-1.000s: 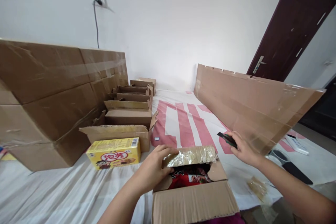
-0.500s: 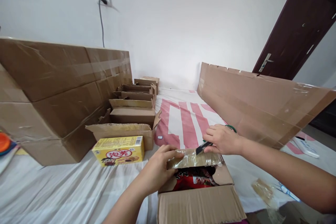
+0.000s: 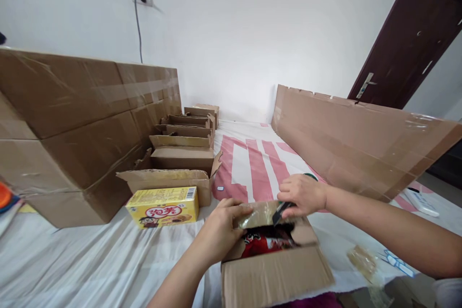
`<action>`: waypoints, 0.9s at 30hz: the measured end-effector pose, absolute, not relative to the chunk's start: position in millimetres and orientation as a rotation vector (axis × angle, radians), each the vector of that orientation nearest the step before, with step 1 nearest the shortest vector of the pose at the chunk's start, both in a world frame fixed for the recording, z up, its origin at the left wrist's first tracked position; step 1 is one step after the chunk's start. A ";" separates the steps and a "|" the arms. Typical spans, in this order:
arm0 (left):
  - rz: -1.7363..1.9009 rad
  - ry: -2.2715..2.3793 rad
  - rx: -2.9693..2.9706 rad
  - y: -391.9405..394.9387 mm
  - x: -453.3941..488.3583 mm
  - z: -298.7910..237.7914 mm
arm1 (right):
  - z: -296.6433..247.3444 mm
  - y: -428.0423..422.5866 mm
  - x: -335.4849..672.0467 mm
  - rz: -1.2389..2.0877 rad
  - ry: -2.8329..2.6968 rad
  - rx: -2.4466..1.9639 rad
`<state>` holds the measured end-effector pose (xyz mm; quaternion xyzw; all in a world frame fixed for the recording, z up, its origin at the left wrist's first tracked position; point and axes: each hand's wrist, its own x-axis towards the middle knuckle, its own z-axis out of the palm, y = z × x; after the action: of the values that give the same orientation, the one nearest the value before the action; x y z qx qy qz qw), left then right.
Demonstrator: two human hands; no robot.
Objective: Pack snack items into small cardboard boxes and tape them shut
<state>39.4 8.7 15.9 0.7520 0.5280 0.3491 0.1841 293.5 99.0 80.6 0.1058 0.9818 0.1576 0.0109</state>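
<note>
My left hand (image 3: pixel 221 231) grips the raised back flap (image 3: pixel 258 213) of a small cardboard box (image 3: pixel 276 276), thumb and fingers closed on its left end. Clear tape shines on that flap. In my right hand (image 3: pixel 301 195) is a utility knife (image 3: pixel 279 214), its dark blade end pointing down and left against the flap's right part. Part of its green handle shows behind the hand. Red printed packaging (image 3: pixel 266 242) is visible inside the partly open box. To the left lies a yellow snack box (image 3: pixel 164 208), apart from both hands.
Several open cardboard boxes (image 3: pixel 182 153) stand in a row beside a large carton stack (image 3: pixel 86 125). A tall cardboard panel (image 3: pixel 353 139) leans at the right. Peeled tape (image 3: pixel 363 262) lies on the white cloth (image 3: pixel 169 264) near the right edge.
The knife has moved slightly right and down along the flap with my right hand. The box has tilted and shifted a little under my hands. My left hand keeps its hold.
</note>
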 end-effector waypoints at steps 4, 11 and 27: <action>1.003 1.533 2.138 10.3 37.0 15.9 | 82.4 85.1 294.7 0.490 3.079 0.283; 0.957 1.511 2.129 6.8 38.6 20.9 | 98.8 93.9 304.2 0.674 2.988 0.762; 0.844 1.546 2.033 7.5 39.0 26.8 | 84.6 118.5 306.4 0.891 3.055 0.527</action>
<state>39.0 7.5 26.8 0.7367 0.5602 0.3056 0.2237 306.4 118.5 84.6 0.1631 0.9462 0.2761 -0.0420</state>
